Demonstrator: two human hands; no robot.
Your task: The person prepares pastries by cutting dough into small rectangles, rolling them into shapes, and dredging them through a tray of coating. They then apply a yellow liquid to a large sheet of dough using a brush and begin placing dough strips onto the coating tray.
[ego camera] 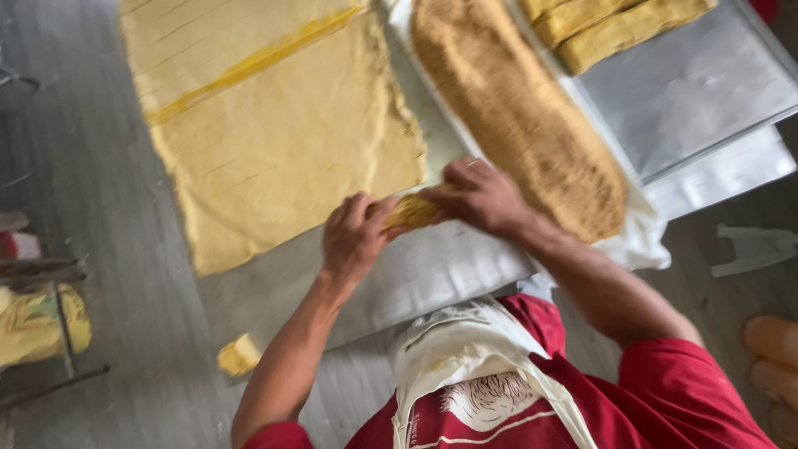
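Left hand (353, 237) and right hand (480, 195) both clenched round small dough roll (413, 211), one at each end, fingers curled over top; grip looks like pressing or rolling filled strip tight. Roll sits at frame centre, above pale cloth-covered board (432, 270). At 11 o'clock: wide flat dough sheet (283, 141), scored in strips, within reach for next piece. At 1 o'clock: long heap of brown crumb filling (519, 116) on white cloth. Farther, 2 o'clock: metal tray (698, 91) holding finished rolls (611, 25). At 7 o'clock: stray dough scrap (239, 355) on table.
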